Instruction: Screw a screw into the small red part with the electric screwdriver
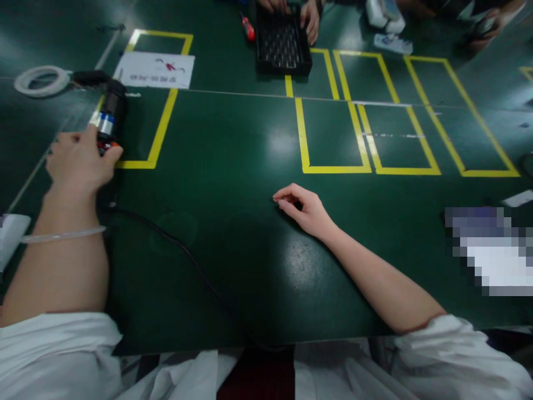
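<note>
My left hand [77,161] is at the left of the dark green table [233,166], its fingers wrapped round the near end of a black power screwdriver [111,114] that lies on the surface. A black cable [179,244] runs from that tool toward the near edge. My right hand [302,208] rests near the middle of the table with its fingers curled and thumb pinched to the fingertips; whatever sits between them is too small to name. A clear band circles my left forearm.
Yellow tape rectangles [333,133] mark the table. A black tray [283,44] stands at the far edge with another person's hands on it, beside a red screwdriver [249,28]. A white tape roll [41,80] and a printed sheet [156,70] lie far left.
</note>
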### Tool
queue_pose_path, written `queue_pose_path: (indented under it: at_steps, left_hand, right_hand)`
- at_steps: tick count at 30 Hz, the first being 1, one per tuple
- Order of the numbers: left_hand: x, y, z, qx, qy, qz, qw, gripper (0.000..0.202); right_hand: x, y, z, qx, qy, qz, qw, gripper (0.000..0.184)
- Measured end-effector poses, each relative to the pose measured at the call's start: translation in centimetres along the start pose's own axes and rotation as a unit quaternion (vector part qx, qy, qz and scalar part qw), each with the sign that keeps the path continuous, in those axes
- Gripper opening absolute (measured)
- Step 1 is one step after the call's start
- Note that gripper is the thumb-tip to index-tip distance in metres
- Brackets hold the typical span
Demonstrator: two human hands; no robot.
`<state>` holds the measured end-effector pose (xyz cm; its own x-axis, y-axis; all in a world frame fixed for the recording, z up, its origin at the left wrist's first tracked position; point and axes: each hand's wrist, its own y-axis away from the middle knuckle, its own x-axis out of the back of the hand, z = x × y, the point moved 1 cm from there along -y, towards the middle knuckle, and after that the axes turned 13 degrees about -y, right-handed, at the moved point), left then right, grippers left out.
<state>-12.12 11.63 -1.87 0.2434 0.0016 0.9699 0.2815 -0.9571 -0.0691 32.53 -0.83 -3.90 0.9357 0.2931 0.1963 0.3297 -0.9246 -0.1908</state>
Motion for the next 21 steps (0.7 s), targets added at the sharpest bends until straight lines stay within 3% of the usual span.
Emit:
queue_pose_path:
  at_steps: [4, 10, 21]
  left_hand:
    - [-0.9, 0.1, -0.5, 0.037, 0.023, 0.043, 0.998, 0.074]
    - [-1.4, 1.1, 0.7, 0.016, 0.045, 0.118, 0.992, 0.06]
    - [-0.2, 1.8, 1.4, 0.019, 0.061, 0.1, 0.993, 0.056]
  right_hand:
    - [0.0, 0.0, 0.0, 0.001, 0.005, -0.002, 1.0, 0.012]
    - [0.0, 0.0, 0.1, 0.009, 0.017, -0.01, 1.0, 0.012]
    - [0.1, -0.1, 0.1, 0.015, 0.037, -0.024, 0.999, 0.013]
